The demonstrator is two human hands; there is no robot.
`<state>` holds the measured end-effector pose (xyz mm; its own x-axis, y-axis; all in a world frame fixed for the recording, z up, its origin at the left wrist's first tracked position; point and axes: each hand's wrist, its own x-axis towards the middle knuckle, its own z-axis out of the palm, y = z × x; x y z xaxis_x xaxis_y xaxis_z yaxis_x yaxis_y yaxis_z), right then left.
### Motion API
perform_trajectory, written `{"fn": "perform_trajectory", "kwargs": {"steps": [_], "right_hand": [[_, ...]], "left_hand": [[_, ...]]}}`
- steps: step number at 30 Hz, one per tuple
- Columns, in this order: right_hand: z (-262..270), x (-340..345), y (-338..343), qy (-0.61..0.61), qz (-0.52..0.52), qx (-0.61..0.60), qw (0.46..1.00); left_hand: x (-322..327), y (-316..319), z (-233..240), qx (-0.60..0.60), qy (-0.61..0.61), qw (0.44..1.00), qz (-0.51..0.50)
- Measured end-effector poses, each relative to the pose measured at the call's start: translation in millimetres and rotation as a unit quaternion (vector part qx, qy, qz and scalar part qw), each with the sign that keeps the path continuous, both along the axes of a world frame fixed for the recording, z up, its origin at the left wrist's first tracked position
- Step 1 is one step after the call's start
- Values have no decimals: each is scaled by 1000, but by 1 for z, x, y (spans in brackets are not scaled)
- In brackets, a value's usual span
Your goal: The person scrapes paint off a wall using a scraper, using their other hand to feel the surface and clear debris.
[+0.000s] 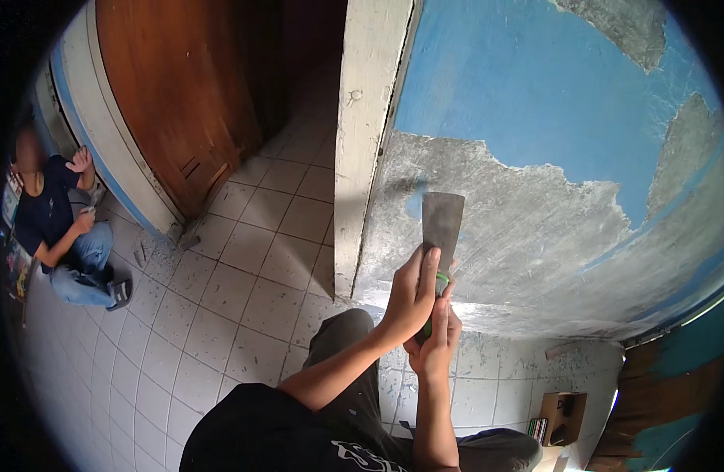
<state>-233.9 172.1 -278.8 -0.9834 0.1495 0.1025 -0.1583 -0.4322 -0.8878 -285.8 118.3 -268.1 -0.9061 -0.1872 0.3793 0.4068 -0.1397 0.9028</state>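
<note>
Both hands hold one putty knife [442,221], its wide metal blade pointing up the picture in front of the wall. My left hand [414,295] wraps around the lower blade and neck, fingers along the metal. Below it, my right hand [437,339] grips the black and green handle, which is mostly hidden by the fingers. Behind the blade, the wall [515,224] shows bare grey plaster with a ragged edge of blue paint [527,88] above. A small blue patch remains beside the blade's left side. Whether the blade touches the wall I cannot tell.
A white door frame [362,147] borders the wall. Paint flakes lie on the tiled floor [244,295]. At the lower right stands an open cardboard box [565,419]. Far left, another person [61,224] sits on the floor holding a tool, near a brown wooden door [167,100].
</note>
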Motion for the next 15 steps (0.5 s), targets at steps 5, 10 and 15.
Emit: {"fn": "perform_trajectory", "kwargs": {"steps": [5,10,15], "right_hand": [[37,-59,6,34,98,92,990],[31,-47,-1,77,79,96,989],[-1,8,-2,43,15,100,994]], "left_hand": [[-34,-20,72,110,48,991,-58],[-29,-23,55,79,26,996,-24],[18,-13,4,16,-37,999,-13]]}}
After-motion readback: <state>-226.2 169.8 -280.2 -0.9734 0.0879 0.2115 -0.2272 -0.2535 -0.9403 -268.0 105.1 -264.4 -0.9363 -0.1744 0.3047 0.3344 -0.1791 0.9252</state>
